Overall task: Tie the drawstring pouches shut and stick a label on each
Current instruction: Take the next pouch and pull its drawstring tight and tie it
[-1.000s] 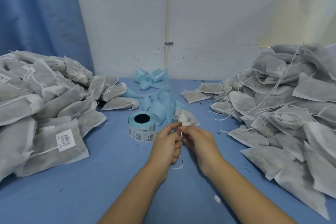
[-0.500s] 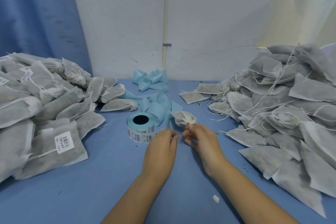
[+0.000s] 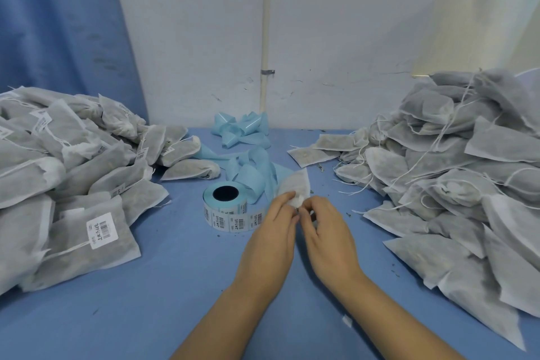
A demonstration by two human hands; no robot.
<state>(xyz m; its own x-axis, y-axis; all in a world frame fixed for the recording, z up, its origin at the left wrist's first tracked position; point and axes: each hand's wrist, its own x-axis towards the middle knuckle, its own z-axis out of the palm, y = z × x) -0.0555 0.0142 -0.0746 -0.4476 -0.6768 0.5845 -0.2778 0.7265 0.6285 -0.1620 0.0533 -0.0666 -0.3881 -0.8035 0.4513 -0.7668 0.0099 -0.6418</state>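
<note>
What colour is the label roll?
The label roll has a light blue liner carrying white labels with black barcodes, clearest in the head view.

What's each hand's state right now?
Left hand: closed, pinching the pouch at its gathered neck.
Right hand: closed, pinching the same pouch neck.

Blue counter (image 3: 175, 286), scuffed white wall (image 3: 336, 38)
Pale pipe (image 3: 265, 23) climbs the wall; blue curtain (image 3: 58, 23) hangs far left; curled blue paper strips (image 3: 242, 128) lie far centre.

Pouches (image 3: 432, 161) grey-white; tbl (image 3: 175, 286) blue; label roll (image 3: 230, 215) white w/ black barcodes (pale-blue liner (image 3: 209, 199)); curtain (image 3: 58, 38) blue.
</note>
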